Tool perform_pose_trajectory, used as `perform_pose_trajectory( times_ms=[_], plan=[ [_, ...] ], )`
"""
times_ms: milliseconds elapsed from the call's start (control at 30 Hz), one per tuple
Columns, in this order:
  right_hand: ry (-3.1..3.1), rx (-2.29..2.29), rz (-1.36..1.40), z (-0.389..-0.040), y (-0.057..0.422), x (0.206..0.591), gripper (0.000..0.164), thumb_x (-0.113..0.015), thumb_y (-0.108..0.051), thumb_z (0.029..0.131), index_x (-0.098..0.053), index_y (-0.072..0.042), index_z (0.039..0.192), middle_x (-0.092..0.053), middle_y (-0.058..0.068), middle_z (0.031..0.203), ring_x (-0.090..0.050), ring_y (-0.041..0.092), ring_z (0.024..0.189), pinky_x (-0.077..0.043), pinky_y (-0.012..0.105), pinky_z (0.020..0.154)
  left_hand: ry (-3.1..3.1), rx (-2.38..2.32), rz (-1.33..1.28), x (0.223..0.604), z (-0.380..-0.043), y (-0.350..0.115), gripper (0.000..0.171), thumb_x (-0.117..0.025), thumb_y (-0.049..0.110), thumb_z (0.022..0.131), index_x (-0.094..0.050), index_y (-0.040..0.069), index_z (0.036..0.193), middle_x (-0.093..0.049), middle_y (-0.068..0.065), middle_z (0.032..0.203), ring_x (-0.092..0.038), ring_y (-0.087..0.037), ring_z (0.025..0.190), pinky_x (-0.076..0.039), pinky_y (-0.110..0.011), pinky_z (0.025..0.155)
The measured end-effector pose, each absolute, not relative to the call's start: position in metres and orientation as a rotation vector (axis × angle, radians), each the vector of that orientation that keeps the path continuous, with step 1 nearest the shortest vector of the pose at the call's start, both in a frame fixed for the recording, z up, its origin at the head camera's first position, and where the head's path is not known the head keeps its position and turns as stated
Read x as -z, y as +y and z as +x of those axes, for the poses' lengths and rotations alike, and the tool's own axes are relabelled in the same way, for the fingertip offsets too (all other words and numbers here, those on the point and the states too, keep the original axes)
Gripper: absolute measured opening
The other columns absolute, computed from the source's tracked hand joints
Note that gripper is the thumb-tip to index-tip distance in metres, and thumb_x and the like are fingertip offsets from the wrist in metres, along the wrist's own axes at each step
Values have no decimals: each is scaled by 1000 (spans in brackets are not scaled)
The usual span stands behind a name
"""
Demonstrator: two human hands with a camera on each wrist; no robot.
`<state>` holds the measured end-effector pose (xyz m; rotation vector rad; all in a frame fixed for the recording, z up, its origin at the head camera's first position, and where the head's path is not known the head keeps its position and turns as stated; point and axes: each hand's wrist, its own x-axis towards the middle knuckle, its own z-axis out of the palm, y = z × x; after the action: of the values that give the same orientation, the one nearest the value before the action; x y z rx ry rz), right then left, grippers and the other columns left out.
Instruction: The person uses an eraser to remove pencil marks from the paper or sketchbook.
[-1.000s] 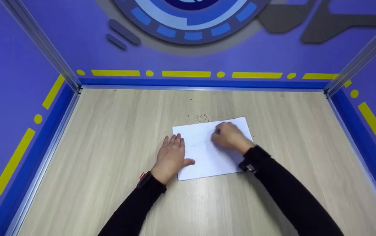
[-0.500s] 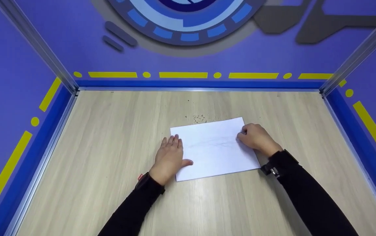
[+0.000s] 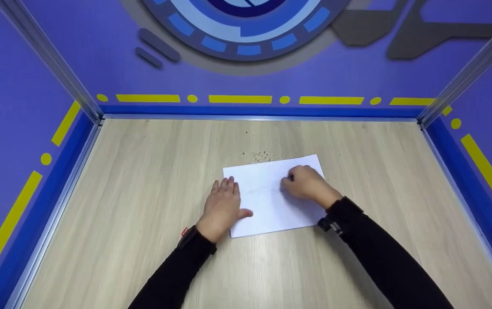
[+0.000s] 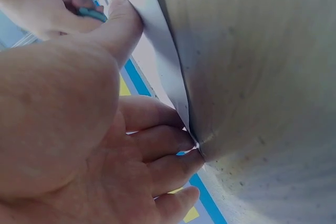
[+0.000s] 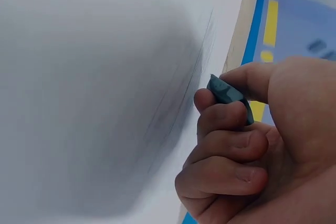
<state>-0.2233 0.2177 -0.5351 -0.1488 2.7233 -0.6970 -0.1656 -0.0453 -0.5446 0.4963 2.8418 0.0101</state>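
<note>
A white sheet of paper [image 3: 263, 216] lies slightly turned on the wooden table. My left hand [image 3: 222, 210] rests flat on its left edge, fingers straight and thumb spread onto the sheet. Over the right half of the paper, my right hand [image 3: 308, 184] pinches a small teal eraser [image 5: 228, 94] between thumb and curled fingers. Thin grey pencil lines [image 5: 184, 98] run across the sheet beside the eraser in the right wrist view. From the left wrist, the paper's edge [image 4: 176, 77] shows lifted a little near the fingertips.
Dark crumbs [image 3: 261, 156] are scattered on the table just beyond the paper's far edge. Blue panels [image 3: 246, 81] with yellow marks and metal frame rails enclose the table [image 3: 164, 163] at the back and both sides.
My right hand swept right to the paper's right edge, then came back left over the sheet, still holding the eraser. The left hand stays in place on the paper.
</note>
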Motion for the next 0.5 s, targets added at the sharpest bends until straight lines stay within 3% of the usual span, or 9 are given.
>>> perform_pose_trajectory(
  times_ms=[133, 333, 500],
  plan=[
    [2723, 668, -207, -226, 179, 536, 38, -64, -33, 104, -55, -17, 71, -57, 3, 74, -57, 24, 73, -48, 37, 70, 2848, -14, 512, 544, -165, -45, 107, -65, 76, 97, -44, -4, 166, -39, -24, 177, -37, -38, 167, -26, -53, 140],
    [2725, 578, -321, -231, 125, 537, 36, -62, -31, 106, -64, -11, 75, -71, 13, 85, -64, 30, 85, -58, 49, 85, 2873, 8, 531, 545, -165, -47, 107, -65, 76, 96, -47, -4, 164, -43, -25, 174, -41, -38, 165, -30, -54, 139],
    [2718, 557, -395, -237, 104, 541, 35, -61, -29, 106, -64, -10, 76, -70, 13, 86, -65, 32, 90, -58, 51, 87, 2894, 13, 552, 546, -164, -48, 106, -66, 75, 96, -49, -5, 162, -46, -25, 173, -44, -39, 164, -33, -54, 138]
  ],
)
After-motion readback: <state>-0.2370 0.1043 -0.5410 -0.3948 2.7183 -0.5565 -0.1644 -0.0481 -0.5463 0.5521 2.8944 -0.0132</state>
